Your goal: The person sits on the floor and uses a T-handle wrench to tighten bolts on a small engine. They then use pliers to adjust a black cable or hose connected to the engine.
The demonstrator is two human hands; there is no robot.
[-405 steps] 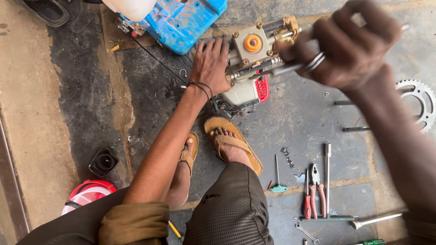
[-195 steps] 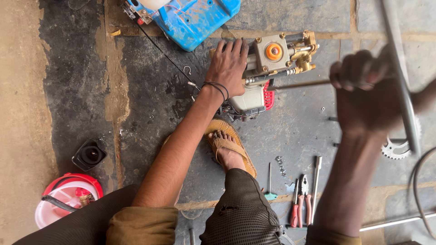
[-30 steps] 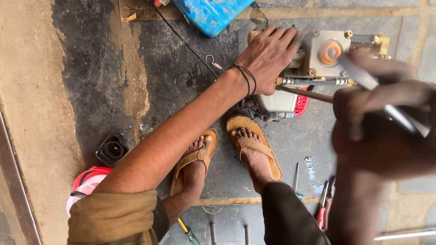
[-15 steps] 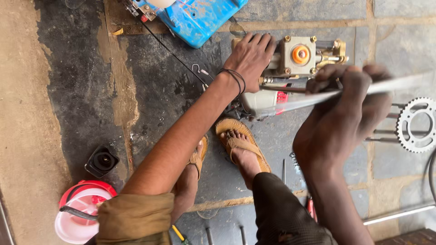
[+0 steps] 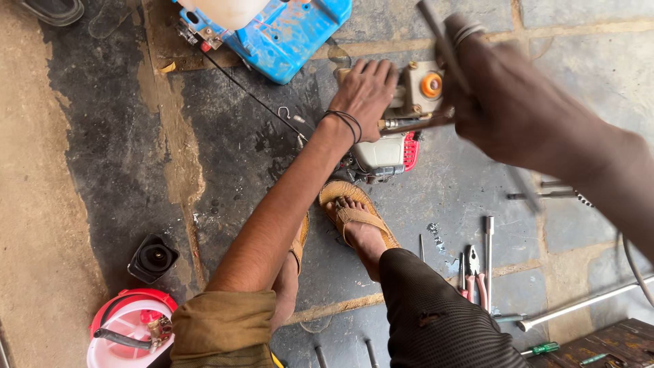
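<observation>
- Left hand (image 5: 368,92) laid flat, fingers (image 5: 371,68) spread wide, pressing on the left side of a small engine (image 5: 398,129) that sits on the stone floor (image 5: 225,150); black bands around the wrist.
- Engine far of centre: pale metal block with an orange round cap (image 5: 431,85) on top, white casing and red finned part (image 5: 411,151) on the near side.
- Right hand (image 5: 518,109) raised close to the camera, blurred, fingers curled shut around a thin metal rod (image 5: 436,41) slanting toward the far left; ring on one finger.
- Second slim metal bar (image 5: 415,124) lying across the engine, just beside the left hand.
- Blue plastic housing (image 5: 293,31) at the far edge, a thin black cable (image 5: 252,99) running from it toward the engine.
- Sandalled foot (image 5: 357,218) planted just near of the engine, touching the floor.
- Pliers with red handles (image 5: 475,276), a socket wrench (image 5: 489,245) and a long metal tube (image 5: 586,303) lying to the near right, well apart from the engine.
- Black rubber cap (image 5: 154,257) and red-and-white round cover (image 5: 129,327) at the near left.
</observation>
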